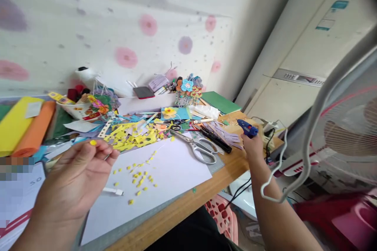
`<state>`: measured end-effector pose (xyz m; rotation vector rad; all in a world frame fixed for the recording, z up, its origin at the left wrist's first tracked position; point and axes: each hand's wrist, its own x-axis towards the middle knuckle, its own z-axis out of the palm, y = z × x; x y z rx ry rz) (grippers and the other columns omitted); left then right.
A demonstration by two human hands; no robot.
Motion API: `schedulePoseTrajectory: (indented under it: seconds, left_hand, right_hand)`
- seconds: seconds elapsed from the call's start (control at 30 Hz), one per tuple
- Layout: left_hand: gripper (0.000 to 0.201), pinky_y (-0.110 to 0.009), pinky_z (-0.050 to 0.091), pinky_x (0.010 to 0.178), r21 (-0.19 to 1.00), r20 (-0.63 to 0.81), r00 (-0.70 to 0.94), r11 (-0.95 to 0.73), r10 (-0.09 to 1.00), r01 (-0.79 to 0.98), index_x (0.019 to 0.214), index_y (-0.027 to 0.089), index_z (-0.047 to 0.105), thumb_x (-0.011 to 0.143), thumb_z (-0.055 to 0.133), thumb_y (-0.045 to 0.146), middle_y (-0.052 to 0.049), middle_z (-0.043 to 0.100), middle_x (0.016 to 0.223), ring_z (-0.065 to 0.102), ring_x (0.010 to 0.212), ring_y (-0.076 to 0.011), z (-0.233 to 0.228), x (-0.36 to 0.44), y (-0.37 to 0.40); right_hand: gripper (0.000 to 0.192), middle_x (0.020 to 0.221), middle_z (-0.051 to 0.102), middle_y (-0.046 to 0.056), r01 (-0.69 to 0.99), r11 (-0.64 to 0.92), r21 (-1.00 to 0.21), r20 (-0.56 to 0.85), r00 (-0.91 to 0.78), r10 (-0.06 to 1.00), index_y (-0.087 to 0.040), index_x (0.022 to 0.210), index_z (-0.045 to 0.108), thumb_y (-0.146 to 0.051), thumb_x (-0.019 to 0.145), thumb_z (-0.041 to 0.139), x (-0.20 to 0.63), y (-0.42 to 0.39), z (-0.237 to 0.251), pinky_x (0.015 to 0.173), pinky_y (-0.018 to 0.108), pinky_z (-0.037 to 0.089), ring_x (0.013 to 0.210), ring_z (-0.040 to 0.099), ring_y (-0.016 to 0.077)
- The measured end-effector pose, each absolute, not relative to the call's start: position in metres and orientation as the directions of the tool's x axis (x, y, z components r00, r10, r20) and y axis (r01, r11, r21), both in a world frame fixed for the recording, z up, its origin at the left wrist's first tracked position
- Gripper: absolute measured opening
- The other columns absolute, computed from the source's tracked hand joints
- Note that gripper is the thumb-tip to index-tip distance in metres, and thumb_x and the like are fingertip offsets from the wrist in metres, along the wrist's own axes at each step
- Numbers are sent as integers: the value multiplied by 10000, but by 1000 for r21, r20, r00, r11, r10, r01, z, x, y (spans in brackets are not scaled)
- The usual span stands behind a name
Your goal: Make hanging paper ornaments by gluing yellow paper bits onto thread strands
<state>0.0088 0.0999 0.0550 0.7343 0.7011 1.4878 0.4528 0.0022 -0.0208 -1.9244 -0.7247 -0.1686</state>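
Note:
Between the thumb and fingertip of my left hand (78,176) is a small yellow paper piece (93,142), held above the left side of a white paper sheet (176,180). My right hand (252,145) grips a blue glue gun (246,127) at the table's right edge, its nozzle pointing up and left. Tiny yellow paper bits (141,178) lie scattered on the sheet. A white stick-like thing (113,191) rests there too, partly hidden by my left hand. Large metal scissors (200,150) lie partly open across the sheet's far right corner.
Yellow paper scraps (132,135) pile up behind the sheet. A black pen-like tool (215,139) lies right of the scissors. Orange (37,127) and yellow rolls stand at left. A white-framed fan (312,125) is close to my right arm. A pink stool (222,215) sits below the table.

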Motion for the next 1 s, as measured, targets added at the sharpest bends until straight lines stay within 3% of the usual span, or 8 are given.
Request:
schedulePoseTrajectory:
  seconds: [0.2,0.3,0.37,0.43,0.53,0.63,0.8,1.0]
  left_hand:
    - [299,-288,466,699,800,35,-7,-32,999,-599,619,222,644,536,921,296,68,624,662,506,728,-112,56,8,100]
    - [341,-260,465,682,783,59,11,-40,998,-620,638,206,638,496,937,288,60,612,655,511,730,-107,55,8,100]
    - [326,-254,464,675,773,78,12,-53,997,-632,655,192,640,519,928,265,48,613,651,518,719,-105,53,9,99]
    - [274,-252,467,670,769,92,16,-60,996,-636,658,184,639,584,897,238,37,616,653,522,697,-101,52,9,99]
    - [203,-258,477,668,770,82,27,-46,996,-637,655,184,637,671,839,200,27,618,657,528,670,-104,50,8,100]
    - [170,-268,481,665,763,90,37,-45,995,-645,667,173,641,711,804,173,18,624,663,546,660,-110,49,4,102]
    - [185,-259,485,663,756,98,30,-55,995,-652,677,165,651,667,835,182,22,641,667,562,647,-101,49,-1,105]
    - [242,-248,490,659,748,77,46,-27,996,-663,683,167,677,564,886,194,14,651,684,569,658,-103,47,-1,104]
  right_hand:
    - [173,570,572,73,492,-483,-724,382,870,314,-154,703,617,-238,598,725,480,-2,-28,605,392,441,666,601,285]
    - [381,930,643,210,541,-493,-681,485,838,248,-90,985,627,-265,658,713,467,-4,-25,783,466,455,998,582,376]
    - [522,1253,522,264,599,-481,-640,592,784,189,-76,1207,535,-275,739,651,444,-2,-23,952,500,388,1248,428,392]
    - [491,1333,467,241,716,-410,-564,713,673,195,-89,1252,506,-250,797,591,406,5,-21,1038,510,331,1306,373,357]
    - [172,993,647,135,953,92,-287,842,205,500,-172,1002,641,-237,871,549,328,23,-13,894,452,462,974,585,276]
    - [161,957,682,84,843,479,-243,638,-233,734,-204,948,690,-199,914,533,254,45,2,848,354,480,920,595,217]
    - [140,943,706,60,920,314,-235,105,-297,949,-197,930,735,-226,885,605,201,72,20,832,286,455,917,621,193]
    - [176,962,699,94,957,233,-171,26,-232,972,-181,901,734,-217,872,564,187,77,3,716,280,451,895,633,224]
